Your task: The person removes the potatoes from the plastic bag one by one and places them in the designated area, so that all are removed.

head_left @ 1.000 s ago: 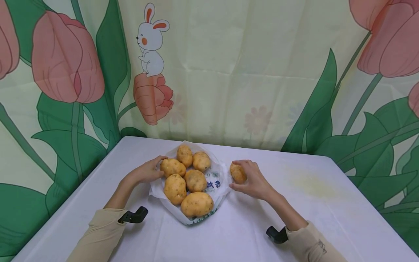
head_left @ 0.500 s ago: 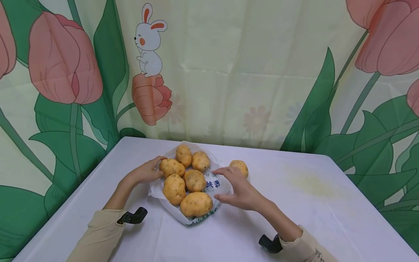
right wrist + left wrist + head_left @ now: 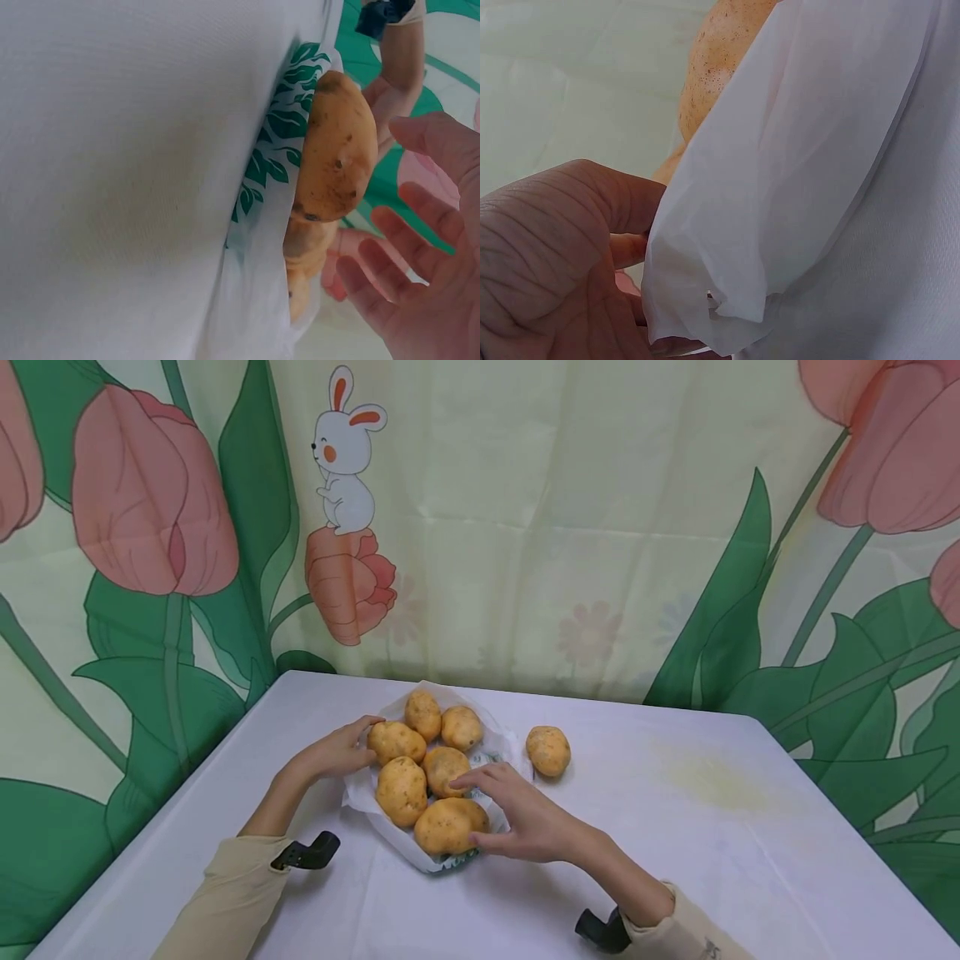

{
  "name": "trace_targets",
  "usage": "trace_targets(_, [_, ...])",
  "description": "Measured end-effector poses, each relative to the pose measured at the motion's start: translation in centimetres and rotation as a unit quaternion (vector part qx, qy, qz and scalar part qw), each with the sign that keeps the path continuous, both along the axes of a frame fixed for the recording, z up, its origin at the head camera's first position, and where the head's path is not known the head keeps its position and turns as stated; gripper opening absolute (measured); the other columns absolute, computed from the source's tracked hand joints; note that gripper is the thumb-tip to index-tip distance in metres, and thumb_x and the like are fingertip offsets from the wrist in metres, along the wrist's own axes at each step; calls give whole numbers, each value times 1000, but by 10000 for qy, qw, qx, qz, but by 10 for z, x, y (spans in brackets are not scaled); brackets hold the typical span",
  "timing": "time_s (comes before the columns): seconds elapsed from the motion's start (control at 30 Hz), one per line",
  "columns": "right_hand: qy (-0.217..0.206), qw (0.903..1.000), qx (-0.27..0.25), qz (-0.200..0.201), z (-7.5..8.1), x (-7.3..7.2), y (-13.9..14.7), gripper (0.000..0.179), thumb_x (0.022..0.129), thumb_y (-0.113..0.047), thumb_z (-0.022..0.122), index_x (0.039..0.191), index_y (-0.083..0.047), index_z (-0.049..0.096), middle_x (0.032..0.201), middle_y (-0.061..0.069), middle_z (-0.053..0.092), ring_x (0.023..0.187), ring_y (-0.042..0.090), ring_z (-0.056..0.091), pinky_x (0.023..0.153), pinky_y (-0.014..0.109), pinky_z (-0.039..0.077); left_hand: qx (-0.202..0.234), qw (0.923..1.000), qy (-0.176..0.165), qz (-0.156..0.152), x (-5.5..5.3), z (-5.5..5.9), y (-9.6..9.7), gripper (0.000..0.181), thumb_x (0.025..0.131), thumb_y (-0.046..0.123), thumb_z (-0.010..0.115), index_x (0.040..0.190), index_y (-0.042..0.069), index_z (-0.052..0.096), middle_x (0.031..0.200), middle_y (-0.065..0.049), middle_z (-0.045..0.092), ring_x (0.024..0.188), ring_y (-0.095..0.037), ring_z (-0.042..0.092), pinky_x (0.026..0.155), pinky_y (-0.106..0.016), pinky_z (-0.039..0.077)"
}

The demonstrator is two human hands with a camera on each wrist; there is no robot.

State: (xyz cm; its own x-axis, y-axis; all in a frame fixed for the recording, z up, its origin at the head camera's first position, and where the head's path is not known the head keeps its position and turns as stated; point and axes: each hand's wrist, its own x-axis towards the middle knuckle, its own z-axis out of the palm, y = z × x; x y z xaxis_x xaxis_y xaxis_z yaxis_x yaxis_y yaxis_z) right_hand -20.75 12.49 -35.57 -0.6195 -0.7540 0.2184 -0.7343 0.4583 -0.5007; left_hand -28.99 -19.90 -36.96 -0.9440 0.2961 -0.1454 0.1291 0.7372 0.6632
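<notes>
Several potatoes lie on a white plastic bag point(image 3: 390, 837) with green leaf print. My left hand point(image 3: 333, 756) grips the bag's left edge beside a potato point(image 3: 394, 742); in the left wrist view a fold of the plastic hides some fingers. My right hand point(image 3: 528, 817) hovers over the bag's right side, fingers spread and holding nothing. Nearest to it is the large oblong potato point(image 3: 441, 828) at the front, its right end partly behind the thumb. In the right wrist view that potato point(image 3: 339, 150) stands apart from the fingers. A single potato point(image 3: 548, 752) sits off the bag to the right.
The bag rests on a table with a white cloth point(image 3: 637, 827), which has a yellowish stain on the right. Behind the table hangs a curtain point(image 3: 510, 568) printed with tulips and a rabbit. Each wrist carries a black camera mount point(image 3: 307, 852).
My right hand has let go of the single potato right of the bag and moved left and nearer, over the front oblong potato. My left hand stays at the bag's edge.
</notes>
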Motion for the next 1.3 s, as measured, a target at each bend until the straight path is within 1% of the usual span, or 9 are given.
trace_targets(0.17, [65, 9996, 132, 229, -3, -3, -5, 58, 91, -19, 77, 143, -11, 54, 145, 0, 55, 139, 20, 44, 115, 45, 39, 25, 10000, 19, -25, -1, 1, 0, 70, 92, 14, 55, 156, -1, 30, 159, -33, 31, 145, -49, 33, 115, -66, 29])
trace_targets(0.3, [4, 9989, 282, 378, -5, -6, -10, 59, 91, -21, 76, 145, -11, 53, 147, -1, 55, 140, 20, 43, 117, 46, 35, 43, 9999, 51, -86, 0, 2, -1, 69, 92, 13, 56, 155, -1, 30, 158, -33, 32, 144, -48, 34, 115, -65, 30])
trace_targets(0.43, [-107, 9978, 422, 499, -5, -9, -13, 58, 93, -23, 74, 146, -15, 53, 147, -4, 55, 139, 17, 44, 120, 47, 31, 80, 9997, 155, -179, 0, 3, -1, 68, 92, 12, 56, 154, -2, 32, 158, -33, 33, 144, -48, 34, 116, -65, 30])
trace_targets(0.5, [-170, 9972, 498, 529, -5, -10, -14, 58, 93, -23, 74, 146, -17, 53, 147, -5, 55, 138, 16, 44, 120, 46, 30, 103, 9997, 135, -163, 0, 3, -2, 68, 92, 12, 56, 154, -2, 32, 158, -33, 33, 144, -48, 34, 115, -64, 30])
trace_targets(0.73, [-209, 9954, 734, 573, -6, -14, -15, 60, 91, -22, 74, 146, -18, 53, 144, -7, 56, 131, 12, 45, 114, 39, 36, 135, 9998, 38, -110, -2, 0, -2, 68, 93, 13, 55, 155, -1, 31, 159, -33, 31, 146, -49, 31, 116, -66, 29])
trace_targets(0.87, [-286, 9948, 813, 550, -7, -14, -15, 63, 89, -21, 76, 148, -20, 53, 143, -9, 56, 129, 11, 43, 112, 38, 37, 145, 9998, 21, -95, -2, 0, -2, 69, 92, 13, 55, 155, -1, 31, 159, -33, 31, 146, -49, 31, 116, -66, 29])
trace_targets(1.1, [-382, 9946, 832, 489, -7, -15, -15, 66, 86, -19, 78, 147, -20, 53, 145, -9, 55, 136, 11, 43, 123, 46, 24, 169, 9998, 29, -105, -1, 0, -2, 69, 92, 13, 56, 155, -1, 31, 159, -33, 31, 145, -48, 33, 115, -66, 29])
trace_targets(1.2, [-393, 9949, 806, 464, -8, -14, -15, 67, 84, -19, 80, 146, -20, 54, 143, -9, 55, 135, 11, 43, 124, 47, 23, 142, 9998, 48, -114, 0, 0, -3, 68, 92, 13, 56, 155, -1, 32, 158, -33, 32, 144, -48, 34, 114, -66, 30])
trace_targets(1.3, [-297, 9956, 787, 412, -9, -13, -15, 67, 82, -19, 81, 144, -21, 55, 141, -10, 55, 133, 10, 44, 120, 44, 31, 162, 9998, 42, -113, 1, 0, -2, 68, 93, 13, 56, 154, -1, 32, 158, -33, 32, 144, -48, 34, 115, -66, 31])
